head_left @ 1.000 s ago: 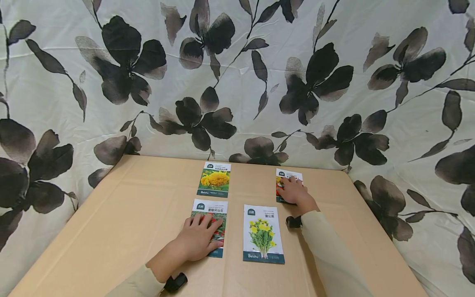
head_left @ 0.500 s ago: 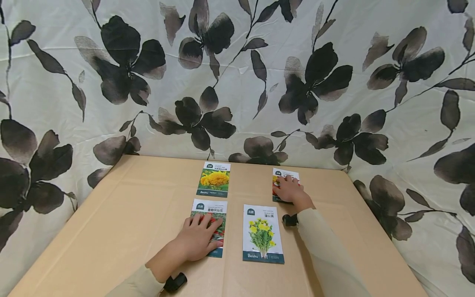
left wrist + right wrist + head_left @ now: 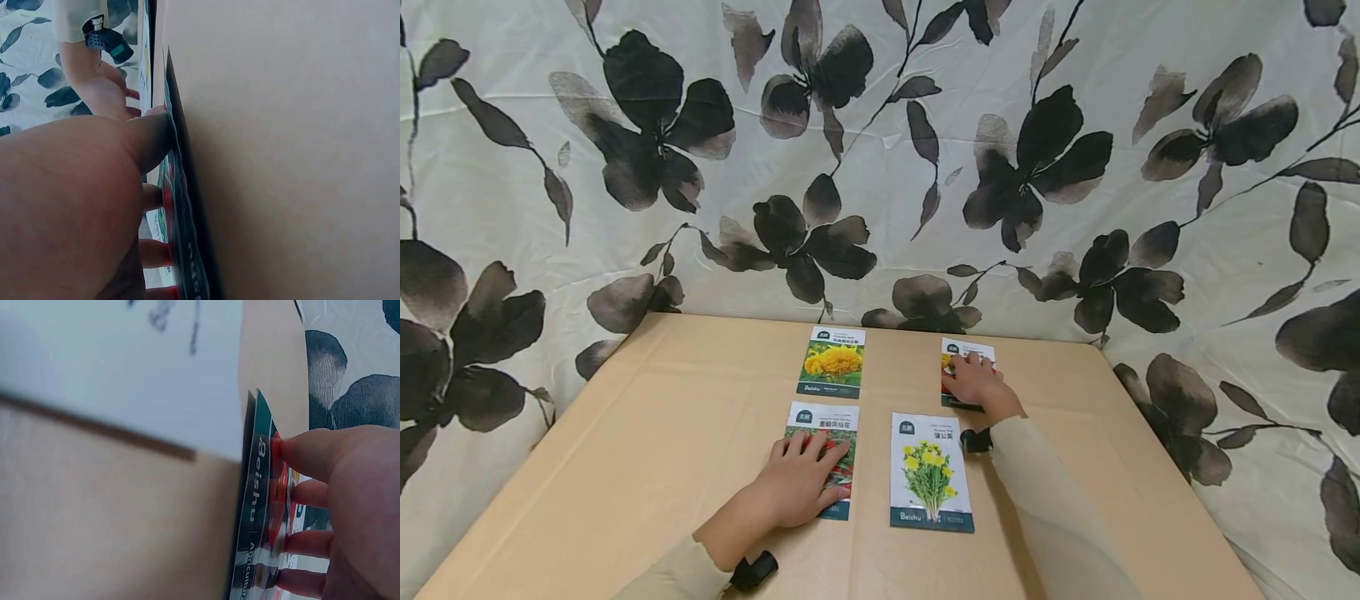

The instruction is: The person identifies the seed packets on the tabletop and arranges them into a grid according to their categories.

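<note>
My left hand (image 3: 797,482) rests with spread fingers on a seed packet (image 3: 824,416) showing red flowers, at the front left of the group. Farther back on the right, my right hand (image 3: 977,383) presses its fingertips onto another seed packet (image 3: 957,345) with a red and yellow picture, largely covered by the hand. The right wrist view shows the thumb and fingers touching the face of this packet (image 3: 259,487), which lies on the table. Between the hands, nearer the front, lies a white packet (image 3: 931,475) with yellow flowers. A packet with an orange-yellow bloom (image 3: 832,363) lies at the back left.
The packets lie on a tan tabletop (image 3: 662,467) whose far edge meets a white cloth (image 3: 910,200) with dark printed flowers. A small black camera sits on each wrist. In the right wrist view, the white packet (image 3: 125,369) appears close beside the right hand's packet.
My right hand has slid its packet to the left across the tabletop, in small steps. The left hand and the other packets stay where they were.
</note>
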`<state>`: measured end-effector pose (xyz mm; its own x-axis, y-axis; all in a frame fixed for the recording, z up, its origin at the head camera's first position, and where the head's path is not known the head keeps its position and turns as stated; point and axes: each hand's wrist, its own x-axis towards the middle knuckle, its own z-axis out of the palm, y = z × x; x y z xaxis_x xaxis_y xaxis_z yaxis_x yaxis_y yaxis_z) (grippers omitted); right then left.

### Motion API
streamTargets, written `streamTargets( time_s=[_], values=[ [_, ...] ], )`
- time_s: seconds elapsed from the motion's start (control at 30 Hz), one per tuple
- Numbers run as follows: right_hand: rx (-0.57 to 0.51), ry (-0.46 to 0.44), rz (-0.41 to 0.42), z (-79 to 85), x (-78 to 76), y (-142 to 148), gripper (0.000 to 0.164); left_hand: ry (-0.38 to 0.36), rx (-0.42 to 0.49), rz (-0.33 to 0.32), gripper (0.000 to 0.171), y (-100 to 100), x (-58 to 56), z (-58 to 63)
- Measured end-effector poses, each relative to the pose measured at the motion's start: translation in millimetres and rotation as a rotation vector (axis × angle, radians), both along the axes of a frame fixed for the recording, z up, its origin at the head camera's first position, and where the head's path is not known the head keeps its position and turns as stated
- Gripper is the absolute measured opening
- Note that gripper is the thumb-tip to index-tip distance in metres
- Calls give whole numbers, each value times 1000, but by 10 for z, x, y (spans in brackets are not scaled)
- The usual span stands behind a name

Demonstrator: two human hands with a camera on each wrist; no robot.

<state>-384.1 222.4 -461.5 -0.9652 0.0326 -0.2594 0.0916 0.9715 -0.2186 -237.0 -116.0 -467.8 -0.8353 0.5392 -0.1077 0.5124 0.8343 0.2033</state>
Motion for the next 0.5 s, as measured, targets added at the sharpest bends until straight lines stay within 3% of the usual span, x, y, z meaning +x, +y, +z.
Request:
streamTargets(
  time_s=[0.3, 0.5],
  values=[
    [6, -4, 13, 13, -14, -97, 63, 60, -1, -20, 70, -22, -55, -169],
    [3, -14, 16, -3, -34, -160, 63, 46, 6, -19, 71, -20, -48, -132]
  ],
)
